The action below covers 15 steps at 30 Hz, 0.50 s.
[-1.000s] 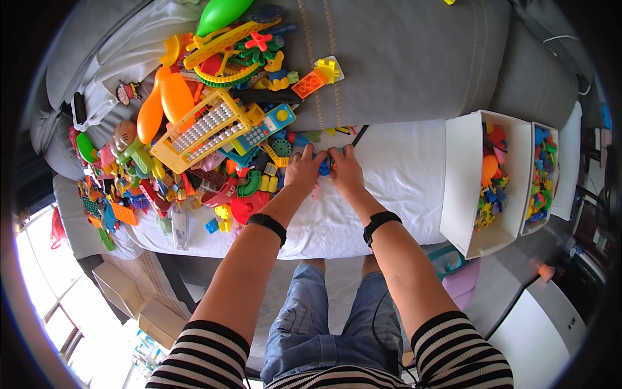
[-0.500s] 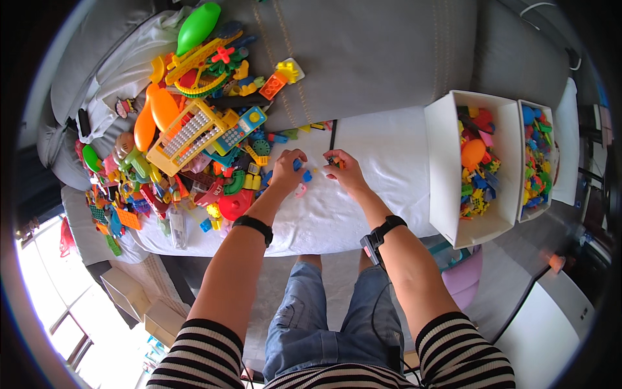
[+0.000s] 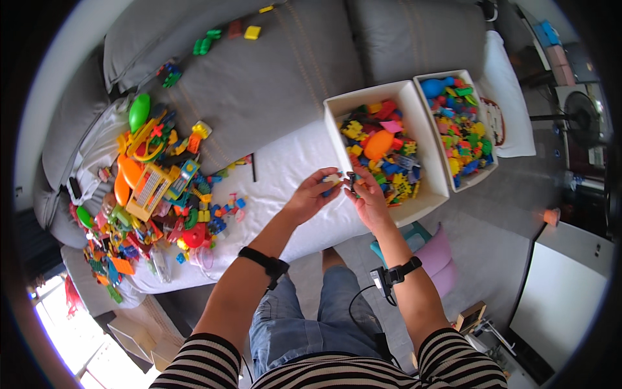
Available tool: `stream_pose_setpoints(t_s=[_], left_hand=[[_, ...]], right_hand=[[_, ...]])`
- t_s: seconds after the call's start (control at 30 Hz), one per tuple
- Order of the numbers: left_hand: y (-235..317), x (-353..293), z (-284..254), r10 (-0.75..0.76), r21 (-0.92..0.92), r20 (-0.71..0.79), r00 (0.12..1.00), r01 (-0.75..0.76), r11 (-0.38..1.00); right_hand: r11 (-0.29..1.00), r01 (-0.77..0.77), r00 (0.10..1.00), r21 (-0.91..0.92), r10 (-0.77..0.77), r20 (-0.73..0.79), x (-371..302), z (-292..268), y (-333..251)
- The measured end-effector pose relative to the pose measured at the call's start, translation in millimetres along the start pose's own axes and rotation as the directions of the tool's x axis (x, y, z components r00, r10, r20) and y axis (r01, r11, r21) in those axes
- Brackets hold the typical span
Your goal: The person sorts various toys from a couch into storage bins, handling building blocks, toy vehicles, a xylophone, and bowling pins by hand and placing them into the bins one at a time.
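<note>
My left hand (image 3: 310, 200) is closed, fingertips pinching small pieces, one whitish and one blue, too small to name. Close beside it, my right hand (image 3: 370, 202) pinches a small dark toy piece (image 3: 352, 181) between thumb and fingers. Both hands are over the front left edge of a white bin (image 3: 427, 159), which holds colourful plastic pieces and an orange rounded toy (image 3: 378, 144). To its right stands a second white bin (image 3: 437, 144) filled with small toy pieces and a blue rounded toy (image 3: 435, 87).
A big toy pile covers the left of the white-sheeted seat (image 3: 285, 162), with a yellow abacus toy (image 3: 150, 189) on it. Loose blocks, including a yellow block (image 3: 253, 32), lie on the grey backrest (image 3: 272, 84). A purple chair (image 3: 437, 259) stands below the bins.
Both hands have moved right, from over the sheet beside the toy pile to the white bin, carrying small pieces. The view has shifted right too.
</note>
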<state>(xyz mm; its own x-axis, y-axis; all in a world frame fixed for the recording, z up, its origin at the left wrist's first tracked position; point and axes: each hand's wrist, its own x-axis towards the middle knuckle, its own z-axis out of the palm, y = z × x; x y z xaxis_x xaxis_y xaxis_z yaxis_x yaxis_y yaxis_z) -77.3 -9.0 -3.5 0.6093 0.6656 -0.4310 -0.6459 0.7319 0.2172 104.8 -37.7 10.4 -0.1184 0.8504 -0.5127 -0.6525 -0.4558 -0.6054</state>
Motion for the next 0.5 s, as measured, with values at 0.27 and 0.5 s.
stream_pose_setpoints(t_s=[0.27, 0.5], left_hand=[[-9.6, 32.6, 12.9, -0.056, 0.341, -0.154, 0.986, 0.106, 0.934], [-15.2, -55.0, -70.6, 0.271, 0.762, -0.359, 0.893, 0.113, 0.638]], right_hand=[[0.964, 0.059, 0.926, -0.259, -0.150, -0.346, -11.9, -48.3, -25.0], [0.841, -0.072, 0.997, -0.537, 0.067, -0.028, -2.4, 17.8, 45.7]])
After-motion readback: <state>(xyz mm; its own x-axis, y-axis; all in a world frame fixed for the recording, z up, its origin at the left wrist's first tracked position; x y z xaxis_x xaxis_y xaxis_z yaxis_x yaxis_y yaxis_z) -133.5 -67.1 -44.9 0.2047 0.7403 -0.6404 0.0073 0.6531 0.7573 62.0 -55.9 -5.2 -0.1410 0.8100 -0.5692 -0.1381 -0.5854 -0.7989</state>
